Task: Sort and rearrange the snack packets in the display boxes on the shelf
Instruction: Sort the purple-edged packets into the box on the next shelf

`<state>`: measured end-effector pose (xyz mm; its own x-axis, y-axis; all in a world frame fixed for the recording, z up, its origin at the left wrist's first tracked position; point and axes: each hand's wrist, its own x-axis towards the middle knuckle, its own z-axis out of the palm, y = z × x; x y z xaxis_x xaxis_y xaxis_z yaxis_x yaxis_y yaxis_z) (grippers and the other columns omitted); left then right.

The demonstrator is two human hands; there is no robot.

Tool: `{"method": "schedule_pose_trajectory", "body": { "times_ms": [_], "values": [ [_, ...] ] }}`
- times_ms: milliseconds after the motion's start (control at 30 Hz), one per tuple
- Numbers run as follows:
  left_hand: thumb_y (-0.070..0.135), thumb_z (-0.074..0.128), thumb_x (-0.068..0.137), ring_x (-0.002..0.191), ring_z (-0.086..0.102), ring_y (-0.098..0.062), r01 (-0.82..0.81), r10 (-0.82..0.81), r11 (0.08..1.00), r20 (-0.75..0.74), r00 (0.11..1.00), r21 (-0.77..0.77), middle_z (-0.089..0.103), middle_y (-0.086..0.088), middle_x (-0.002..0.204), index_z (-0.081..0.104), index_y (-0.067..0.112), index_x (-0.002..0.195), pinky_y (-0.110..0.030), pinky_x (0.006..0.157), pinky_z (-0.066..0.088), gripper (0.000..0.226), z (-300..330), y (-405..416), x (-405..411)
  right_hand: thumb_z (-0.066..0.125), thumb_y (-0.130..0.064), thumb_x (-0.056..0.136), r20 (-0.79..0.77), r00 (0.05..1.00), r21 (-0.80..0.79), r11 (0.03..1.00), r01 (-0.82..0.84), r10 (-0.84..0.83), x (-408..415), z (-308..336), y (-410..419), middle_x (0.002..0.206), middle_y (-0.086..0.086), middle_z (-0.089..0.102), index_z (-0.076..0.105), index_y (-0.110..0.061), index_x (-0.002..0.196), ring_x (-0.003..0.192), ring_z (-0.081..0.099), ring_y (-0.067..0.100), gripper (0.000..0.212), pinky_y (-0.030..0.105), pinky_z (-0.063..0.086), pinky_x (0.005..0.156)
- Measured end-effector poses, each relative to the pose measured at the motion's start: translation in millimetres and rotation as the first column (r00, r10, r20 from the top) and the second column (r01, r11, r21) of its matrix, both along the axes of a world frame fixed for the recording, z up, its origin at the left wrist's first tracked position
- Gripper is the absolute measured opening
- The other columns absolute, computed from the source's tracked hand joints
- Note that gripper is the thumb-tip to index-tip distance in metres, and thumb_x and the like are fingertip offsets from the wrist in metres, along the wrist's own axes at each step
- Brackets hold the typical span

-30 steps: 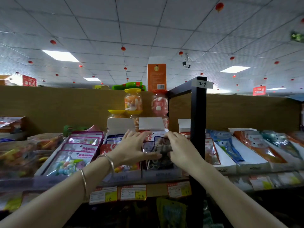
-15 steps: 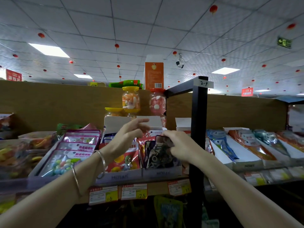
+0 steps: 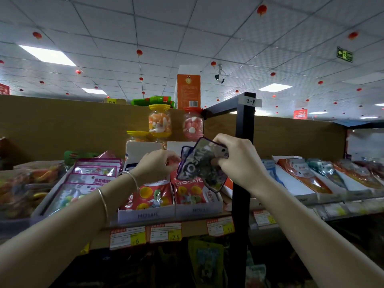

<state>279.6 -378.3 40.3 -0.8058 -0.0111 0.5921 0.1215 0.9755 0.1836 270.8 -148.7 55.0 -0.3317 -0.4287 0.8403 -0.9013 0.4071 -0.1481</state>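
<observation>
My right hand (image 3: 239, 161) grips a small stack of dark purple MOSAIC snack packets (image 3: 199, 165), lifted and tilted above the white display box (image 3: 197, 209). That box holds red MOSAIC packets (image 3: 191, 193). My left hand (image 3: 154, 166) hovers over the neighbouring white display box (image 3: 145, 215), its fingers curled by the left edge of the dark packets; whether it touches them I cannot tell. More red packets (image 3: 152, 197) fill that left box.
A black shelf post (image 3: 242, 173) stands just right of my right hand. Purple-edged candy packets (image 3: 87, 179) lie in a box to the left. Blue and orange packets (image 3: 301, 175) fill white boxes to the right. Candy jars (image 3: 160, 122) stand behind. Price tags (image 3: 166, 233) line the shelf edge.
My right hand has pulled the dark packets up out of the right box, uncovering red packets beneath. My left hand rose from the box front to beside the lifted packets.
</observation>
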Motion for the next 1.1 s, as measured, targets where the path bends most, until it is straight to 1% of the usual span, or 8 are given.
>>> {"method": "schedule_pose_trajectory", "body": {
  "times_ms": [133,233,300,467,667,800,900,1100],
  "values": [
    [0.037,0.054,0.089,0.089,0.058,-0.017,-0.06,0.089,0.985,0.176,0.98,-0.163,0.067,0.001,0.108,0.064,0.022,0.111,-0.034,0.079,0.046,0.028,0.0,8.6,-10.4,0.069,-0.007,0.073,0.017,0.999,-0.038,0.998,0.048,-0.048,2.9,3.7,7.7,0.084,0.001,0.067,0.058,-0.02,0.085,0.08,0.061,0.023,0.02,0.042,0.051,0.065],
    [0.044,0.052,0.09,0.1,0.054,-0.018,-0.078,0.15,0.956,0.244,0.958,-0.282,0.062,0.001,0.117,0.057,0.021,0.119,-0.037,0.089,0.038,0.037,1.3,18.4,-11.8,0.072,-0.009,0.073,0.028,0.996,-0.049,0.995,0.092,-0.09,1.9,5.7,11.8,0.085,0.002,0.068,0.059,-0.018,0.087,0.08,0.062,0.024,0.021,0.041,0.052,0.066],
    [0.052,0.051,0.088,0.107,0.055,-0.02,-0.075,0.178,0.931,0.266,0.947,-0.358,0.061,-0.002,0.118,0.055,0.016,0.121,-0.035,0.091,0.037,0.049,-0.3,24.2,-11.5,0.073,-0.01,0.073,0.042,0.993,-0.053,0.993,0.108,-0.106,0.3,5.8,12.6,0.086,0.002,0.069,0.06,-0.017,0.088,0.08,0.063,0.023,0.021,0.041,0.053,0.067],
    [0.072,0.054,0.072,0.101,0.061,-0.02,-0.014,0.149,0.882,0.25,0.957,-0.471,0.066,-0.001,0.114,0.051,0.015,0.127,-0.034,0.091,0.043,0.079,-10.3,24.7,-25.0,0.074,-0.012,0.074,0.048,0.988,-0.056,0.987,0.148,-0.145,-0.9,7.0,13.9,0.084,0.002,0.069,0.06,-0.017,0.091,0.078,0.062,0.022,0.022,0.04,0.053,0.066],
    [0.063,0.067,0.068,0.11,0.056,-0.022,0.073,0.058,0.94,0.367,0.928,-0.333,0.06,-0.002,0.125,0.045,0.017,0.133,-0.041,0.096,0.045,0.083,-8.5,19.9,-39.4,0.073,-0.011,0.076,0.069,0.984,-0.066,0.984,0.166,-0.162,-2.0,10.2,17.8,0.081,0.003,0.068,0.06,-0.015,0.091,0.074,0.062,0.021,0.02,0.038,0.053,0.063],
    [0.043,0.073,0.073,0.104,0.059,-0.021,0.134,-0.047,0.976,0.436,0.899,-0.172,0.061,-0.005,0.118,0.055,0.013,0.12,-0.032,0.092,0.049,0.058,-2.2,19.4,-41.6,0.073,-0.011,0.076,0.079,0.981,-0.085,0.98,0.182,-0.175,-4.7,10.2,16.8,0.08,0.002,0.069,0.061,-0.015,0.09,0.073,0.062,0.02,0.019,0.039,0.054,0.063],
    [0.034,0.065,0.084,0.099,0.062,-0.019,0.156,-0.142,0.988,0.332,0.933,-0.014,0.064,-0.006,0.112,0.062,0.012,0.106,-0.03,0.087,0.052,0.031,0.9,19.9,-40.8,0.073,-0.011,0.075,0.079,0.978,-0.106,0.974,0.201,-0.194,-6.8,10.7,16.6,0.078,0.003,0.069,0.062,-0.013,0.089,0.072,0.062,0.02,0.018,0.039,0.054,0.062],
    [0.025,0.058,0.089,0.089,0.063,-0.021,0.054,-0.062,0.987,0.047,0.997,0.155,0.066,-0.006,0.098,0.058,0.014,0.094,-0.036,0.079,0.054,0.012,2.2,14.3,-40.2,0.071,-0.013,0.076,0.079,0.966,-0.121,0.96,0.253,-0.245,-9.4,12.4,18.1,0.08,0.004,0.068,0.062,-0.014,0.09,0.072,0.062,0.022,0.017,0.037,0.054,0.061]
  ]
}}
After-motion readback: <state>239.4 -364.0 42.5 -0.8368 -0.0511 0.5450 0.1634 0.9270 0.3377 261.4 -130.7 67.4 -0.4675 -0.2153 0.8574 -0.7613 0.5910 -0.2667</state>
